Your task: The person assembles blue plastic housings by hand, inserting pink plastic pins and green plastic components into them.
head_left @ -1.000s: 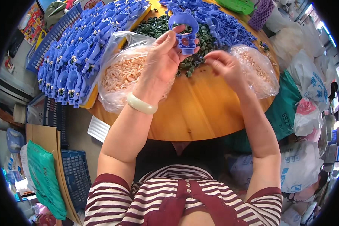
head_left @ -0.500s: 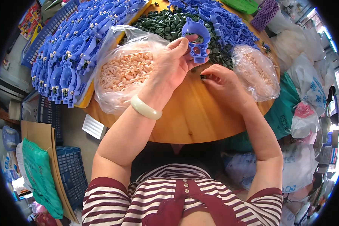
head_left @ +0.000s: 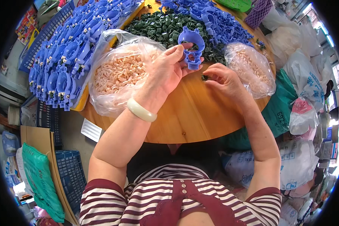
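Two hands, both gripping: my left hand (head_left: 170, 63) holds a violet-blue plastic piece (head_left: 197, 51), a large open ring with two ear-like bumps above a smaller holed body, over the wooden surface (head_left: 184, 116), while my right hand (head_left: 226, 80), just beside it, pinches a small dark green part (head_left: 204, 77). Beyond them lie a dark green heap (head_left: 165, 28) and a blue heap (head_left: 229, 32), with clear bags (head_left: 118, 77) of peach-coloured bits either side.

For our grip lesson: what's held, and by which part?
Left hand: blue piece, by its left edge, near the ring's base. Right hand: small dark piece, pinched; which part cannot be told.
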### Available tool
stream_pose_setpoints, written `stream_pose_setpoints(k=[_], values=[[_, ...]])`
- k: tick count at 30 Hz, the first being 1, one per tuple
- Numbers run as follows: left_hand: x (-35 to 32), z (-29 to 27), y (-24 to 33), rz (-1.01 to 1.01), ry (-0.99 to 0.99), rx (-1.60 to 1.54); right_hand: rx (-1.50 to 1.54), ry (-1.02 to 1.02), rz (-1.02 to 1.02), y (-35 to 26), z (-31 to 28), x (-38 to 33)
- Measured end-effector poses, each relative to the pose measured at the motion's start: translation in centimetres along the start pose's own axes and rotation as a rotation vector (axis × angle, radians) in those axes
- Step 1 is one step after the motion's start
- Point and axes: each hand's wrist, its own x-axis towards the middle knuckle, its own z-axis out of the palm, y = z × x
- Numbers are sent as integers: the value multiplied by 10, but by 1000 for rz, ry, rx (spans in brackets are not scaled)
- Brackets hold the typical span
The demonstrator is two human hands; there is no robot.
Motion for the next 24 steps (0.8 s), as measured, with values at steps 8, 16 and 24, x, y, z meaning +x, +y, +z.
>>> stream_pose_setpoints(k=[8,16,24], values=[[1,2,-7,-5,-11,-13,-136,63,-54,9,-2,-1],[-4,3,-16,-26,-107,-59,-267,477,-405,-49,1,5],[-6,8,-17,-68,-149,-88,-541,492,-526,-45,4,8]])
